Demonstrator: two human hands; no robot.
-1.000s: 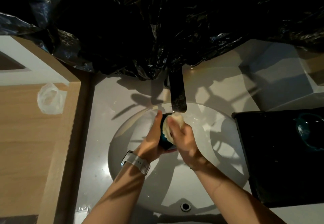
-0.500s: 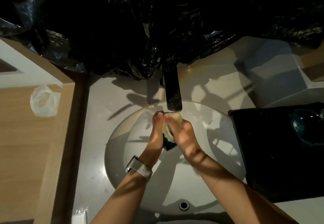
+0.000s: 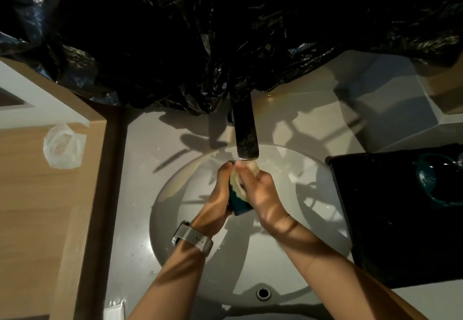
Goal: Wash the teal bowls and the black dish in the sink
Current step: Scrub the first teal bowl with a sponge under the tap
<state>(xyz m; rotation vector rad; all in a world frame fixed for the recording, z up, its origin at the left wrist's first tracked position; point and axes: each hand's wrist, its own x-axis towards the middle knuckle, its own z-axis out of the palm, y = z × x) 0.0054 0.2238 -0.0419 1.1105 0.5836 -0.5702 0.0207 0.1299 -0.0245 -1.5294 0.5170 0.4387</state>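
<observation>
A teal bowl [image 3: 239, 203] is held on edge over the white oval sink [image 3: 175, 194], just under the spout of the dark tap [image 3: 246, 135]. My left hand [image 3: 217, 200], with a pale watch on the wrist, grips the bowl from the left. My right hand [image 3: 260, 194] presses a pale sponge or cloth [image 3: 238, 178] against the bowl's inside. Most of the bowl is hidden between the two hands. A second teal bowl [image 3: 437, 179] lies on the black tray [image 3: 375, 219] at the right.
Crumpled black plastic sheeting [image 3: 225, 31] hangs over the back of the counter and the tap's base. A wooden surface [image 3: 37, 207] with a small clear plastic bag [image 3: 62, 146] lies to the left. The overflow hole [image 3: 263, 293] sits at the sink's near rim.
The bowl has turned more edge-on between my hands, and my right hand has rubbed the sponge along its inside. Both hands stay under the tap.
</observation>
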